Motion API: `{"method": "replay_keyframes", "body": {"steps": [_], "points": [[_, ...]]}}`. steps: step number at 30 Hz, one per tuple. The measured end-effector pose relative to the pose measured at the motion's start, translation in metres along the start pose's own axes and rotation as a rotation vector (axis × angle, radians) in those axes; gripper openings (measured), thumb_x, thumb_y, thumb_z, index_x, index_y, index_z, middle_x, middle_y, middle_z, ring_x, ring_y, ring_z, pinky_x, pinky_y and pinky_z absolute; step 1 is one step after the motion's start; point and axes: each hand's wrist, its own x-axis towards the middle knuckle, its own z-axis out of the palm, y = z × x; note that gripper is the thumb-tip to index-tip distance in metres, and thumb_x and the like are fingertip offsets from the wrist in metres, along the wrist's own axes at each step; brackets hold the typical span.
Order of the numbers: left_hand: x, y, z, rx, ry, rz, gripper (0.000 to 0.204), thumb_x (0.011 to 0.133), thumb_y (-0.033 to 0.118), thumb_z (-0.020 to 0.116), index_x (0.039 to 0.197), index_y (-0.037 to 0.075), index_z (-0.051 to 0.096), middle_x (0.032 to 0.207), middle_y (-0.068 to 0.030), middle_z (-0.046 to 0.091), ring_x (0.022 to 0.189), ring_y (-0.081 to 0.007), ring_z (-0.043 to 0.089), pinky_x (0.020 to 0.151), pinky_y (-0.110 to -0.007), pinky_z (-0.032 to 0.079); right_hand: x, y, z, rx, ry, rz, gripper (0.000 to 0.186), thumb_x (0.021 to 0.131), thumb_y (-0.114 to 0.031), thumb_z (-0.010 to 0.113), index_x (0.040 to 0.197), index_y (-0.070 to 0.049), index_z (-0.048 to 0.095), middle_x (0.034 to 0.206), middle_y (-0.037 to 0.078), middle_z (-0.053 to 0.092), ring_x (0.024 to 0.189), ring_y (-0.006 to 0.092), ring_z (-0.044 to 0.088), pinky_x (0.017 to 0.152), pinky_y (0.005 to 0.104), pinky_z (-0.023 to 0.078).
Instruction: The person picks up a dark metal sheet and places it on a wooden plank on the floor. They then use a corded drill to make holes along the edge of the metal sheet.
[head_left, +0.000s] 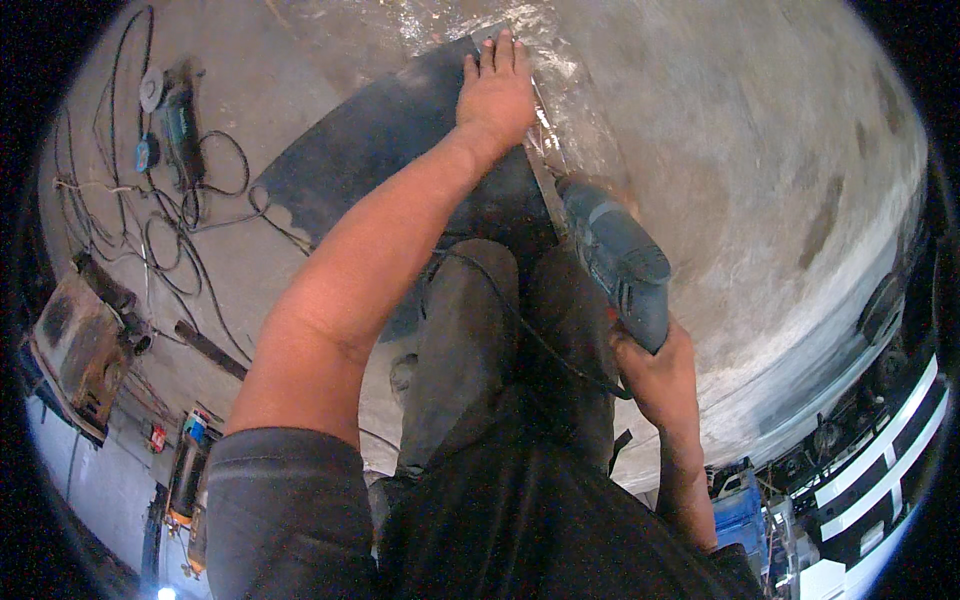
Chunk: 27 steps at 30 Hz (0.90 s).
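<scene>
My left hand (496,92) lies with fingers spread on the top corner of a dark sheet panel (380,140) and a narrow metal strip (545,180) along its right edge. My right hand (655,370) grips a grey-teal power drill (610,240) by its handle. The drill's tip is by that strip, below my left hand; whether it touches is unclear. A black cable runs from the drill across my legs. My knees are at the panel's lower edge.
An angle grinder (180,130) lies among tangled cables on the concrete floor (760,150) at left. Rusty metal parts (80,340) and a cylindrical tool (188,465) are at lower left. A blue container (740,510) and white slatted items (880,450) sit at lower right.
</scene>
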Motion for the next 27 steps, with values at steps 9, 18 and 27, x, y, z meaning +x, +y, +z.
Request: {"method": "replay_keyframes", "body": {"steps": [9,18,27], "points": [[0.001,-0.001,0.001,-0.019,-0.006,-0.003,0.066,0.094,0.02,0.049,0.152,-0.004,0.028,0.163,-0.0223,0.02,0.149,-0.0395,0.026,0.119,-0.055,0.025,0.016,-0.004,-0.006,0.0,-0.075,0.018,0.036,0.081,-0.02,0.072,0.11,0.0,0.066,0.097,0.02,0.073,0.092,0.0312,0.072,0.082,0.0396,0.053],[0.001,0.001,-0.001,-0.034,0.001,-0.009,0.061,0.097,0.014,0.041,0.152,-0.005,0.028,0.162,-0.0229,0.021,0.149,-0.0392,0.027,0.119,-0.056,0.024,0.02,0.002,-0.005,0.014,-0.049,0.024,0.03,0.082,-0.015,0.066,0.106,0.002,0.065,0.085,0.012,0.07,0.074,0.0191,0.065,0.071,0.0351,0.051],[0.003,0.0,0.003,0.061,0.012,-0.011,0.088,0.085,0.033,0.073,0.153,-0.002,0.028,0.162,-0.0224,0.021,0.147,-0.0403,0.029,0.119,-0.054,0.028,0.02,-0.003,0.005,-0.106,0.009,-0.061,0.036,0.079,-0.016,0.069,0.11,0.003,0.064,0.09,0.018,0.072,0.085,0.0276,0.07,0.078,0.0383,0.052]]}}
